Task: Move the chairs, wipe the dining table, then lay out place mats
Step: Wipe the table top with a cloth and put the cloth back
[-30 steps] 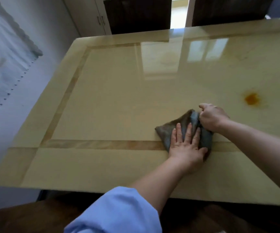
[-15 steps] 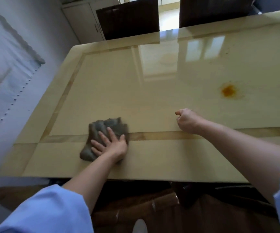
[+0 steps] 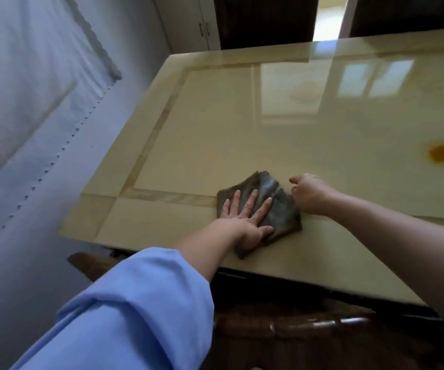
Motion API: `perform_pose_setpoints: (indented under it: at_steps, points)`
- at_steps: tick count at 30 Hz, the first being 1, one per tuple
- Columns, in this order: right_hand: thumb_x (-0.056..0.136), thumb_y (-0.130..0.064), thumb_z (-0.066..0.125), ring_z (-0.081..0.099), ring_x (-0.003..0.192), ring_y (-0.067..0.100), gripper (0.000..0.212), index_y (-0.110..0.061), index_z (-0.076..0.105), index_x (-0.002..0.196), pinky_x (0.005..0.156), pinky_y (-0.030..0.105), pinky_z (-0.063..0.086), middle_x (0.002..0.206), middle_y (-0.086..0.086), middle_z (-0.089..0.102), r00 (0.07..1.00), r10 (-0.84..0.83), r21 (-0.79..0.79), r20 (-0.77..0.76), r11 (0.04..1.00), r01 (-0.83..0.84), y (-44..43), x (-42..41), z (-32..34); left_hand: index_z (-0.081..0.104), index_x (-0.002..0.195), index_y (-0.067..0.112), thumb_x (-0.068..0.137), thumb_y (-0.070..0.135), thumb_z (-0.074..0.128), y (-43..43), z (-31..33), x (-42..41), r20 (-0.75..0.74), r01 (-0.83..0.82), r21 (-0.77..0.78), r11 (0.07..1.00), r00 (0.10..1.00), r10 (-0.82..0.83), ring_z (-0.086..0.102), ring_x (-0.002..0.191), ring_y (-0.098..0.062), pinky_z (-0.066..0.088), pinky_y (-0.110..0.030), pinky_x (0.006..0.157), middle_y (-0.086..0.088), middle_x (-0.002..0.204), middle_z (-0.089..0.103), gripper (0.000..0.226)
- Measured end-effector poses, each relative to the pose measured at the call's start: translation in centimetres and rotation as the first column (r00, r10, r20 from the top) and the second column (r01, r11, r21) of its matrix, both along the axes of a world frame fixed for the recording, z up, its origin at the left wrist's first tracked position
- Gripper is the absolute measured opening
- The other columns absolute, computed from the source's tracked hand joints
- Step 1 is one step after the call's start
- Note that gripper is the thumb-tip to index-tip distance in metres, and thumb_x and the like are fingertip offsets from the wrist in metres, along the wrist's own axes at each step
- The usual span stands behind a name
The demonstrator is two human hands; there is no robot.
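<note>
Cloth (image 3: 275, 194) rightward again, orange stain (image 3: 442, 153) beyond

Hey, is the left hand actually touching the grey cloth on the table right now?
Touching. The head view shows the left hand lying flat on the grey cloth, fingers straight across it.

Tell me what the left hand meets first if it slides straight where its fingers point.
Beyond the left hand lies only cloth, then bare table; the way looks free to the dark chair at the far side. The right hand seems just off that line.
</note>
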State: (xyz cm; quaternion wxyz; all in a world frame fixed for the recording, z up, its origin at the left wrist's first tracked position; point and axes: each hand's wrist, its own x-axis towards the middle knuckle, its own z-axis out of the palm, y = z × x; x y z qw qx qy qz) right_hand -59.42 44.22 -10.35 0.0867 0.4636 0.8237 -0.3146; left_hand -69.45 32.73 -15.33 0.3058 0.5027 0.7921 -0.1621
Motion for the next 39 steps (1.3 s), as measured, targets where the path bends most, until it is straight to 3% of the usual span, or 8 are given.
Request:
perform_pose_setpoints:
  at_steps: [10, 13, 17, 21, 24, 29, 35, 39]
  points:
    - [0.098, -0.011, 0.037, 0.048, 0.129, 0.031, 0.04, -0.006, 0.047, 0.136, 0.101, 0.029, 0.042, 0.14, 0.015, 0.05, 0.968, 0.247, 0.013, 0.034, 0.969, -0.248, -6.3, -12.5, 0.4, -0.017, 0.146, 0.035, 0.095, 0.059, 0.017, -12.3, 1.5, -20.2, -0.164, -0.441, -0.212, 0.872, 0.896, 0.413, -0.021, 0.143, -0.036, -0.008, -0.046, 0.118, 0.003, 0.155, -0.028, 0.066]
    - [0.098, -0.011, 0.037, 0.049, 0.127, 0.032, 0.04, -0.006, 0.047, 0.136, 0.1, 0.031, 0.042, 0.138, 0.016, 0.051, 0.961, 0.271, -0.009, 0.045, 0.963, -0.271, -6.6, -13.0, -0.2, -0.008, 0.15, 0.028, 0.094, 0.061, 0.015, -14.4, 1.3, -22.3, -0.234, -0.534, -0.265, 0.803, 0.843, 0.484, -0.016, 0.143, -0.041, -0.005, -0.046, 0.12, -0.005, 0.157, -0.02, 0.068]
    - [0.097, -0.01, 0.036, 0.049, 0.127, 0.032, 0.04, -0.005, 0.046, 0.136, 0.098, 0.029, 0.043, 0.139, 0.016, 0.051, 0.954, 0.292, -0.001, 0.073, 0.956, -0.293, -5.7, -11.9, -0.3, -0.001, 0.152, 0.014, 0.095, 0.057, 0.016, -12.6, 1.3, -20.1, -0.182, -0.652, -0.28, 0.704, 0.757, 0.628, -0.012, 0.145, -0.041, -0.001, -0.05, 0.119, -0.017, 0.156, -0.02, 0.073]
    - [0.096, -0.009, 0.038, 0.049, 0.125, 0.034, 0.04, -0.002, 0.049, 0.134, 0.101, 0.035, 0.042, 0.136, 0.018, 0.051, 0.966, 0.253, 0.0, 0.045, 0.967, -0.253, -3.2, -8.5, 0.9, -0.022, 0.146, 0.022, 0.094, 0.06, 0.015, -9.8, 1.4, -14.1, -0.187, -0.529, -0.246, 0.812, 0.848, 0.496, -0.017, 0.141, -0.047, -0.007, -0.053, 0.117, -0.013, 0.153, -0.031, 0.075]
    - [0.095, -0.009, 0.04, 0.05, 0.124, 0.035, 0.04, -0.002, 0.05, 0.133, 0.101, 0.039, 0.041, 0.134, 0.02, 0.052, 0.979, 0.201, 0.003, 0.023, 0.98, -0.201, -1.0, -5.1, 1.9, -0.025, 0.145, 0.026, 0.095, 0.058, 0.015, -7.4, 1.6, -8.0, -0.094, -0.427, -0.214, 0.879, 0.904, 0.416, -0.025, 0.138, -0.046, -0.012, -0.053, 0.116, -0.01, 0.151, -0.036, 0.072]
    - [0.098, -0.008, 0.037, 0.05, 0.126, 0.03, 0.039, -0.003, 0.049, 0.135, 0.104, 0.034, 0.042, 0.138, 0.016, 0.051, 0.997, 0.077, -0.007, 0.026, 0.997, -0.077, 3.6, 3.8, 2.8, -0.029, 0.142, 0.033, 0.096, 0.055, 0.021, -1.5, 1.2, 5.4, 0.056, -0.098, -0.142, 0.985, 0.993, 0.106, -0.041, 0.131, -0.04, -0.022, -0.05, 0.113, -0.006, 0.146, -0.045, 0.071]
    - [0.096, -0.001, 0.038, 0.04, 0.136, 0.027, 0.046, -0.003, 0.039, 0.142, 0.112, 0.033, 0.032, 0.147, 0.014, 0.042, 0.987, -0.157, -0.037, 0.023, 0.987, 0.158, 9.9, 17.0, 2.1, -0.023, 0.143, 0.04, 0.095, 0.056, 0.027, 6.7, -0.5, 19.5, 0.138, 0.33, 0.003, 0.944, 0.935, -0.327, -0.045, 0.13, -0.035, -0.026, -0.05, 0.11, -0.002, 0.149, -0.041, 0.071]
    - [0.094, -0.004, 0.043, 0.046, 0.131, 0.031, 0.043, -0.002, 0.046, 0.137, 0.11, 0.035, 0.037, 0.142, 0.017, 0.048, 0.951, -0.299, -0.01, 0.078, 0.954, 0.301, 12.4, 24.1, 0.7, -0.017, 0.144, 0.044, 0.094, 0.06, 0.023, 11.0, -0.6, 21.4, 0.103, 0.429, 0.063, 0.901, 0.895, -0.433, -0.04, 0.135, -0.032, -0.024, -0.046, 0.113, 0.004, 0.153, -0.034, 0.066]
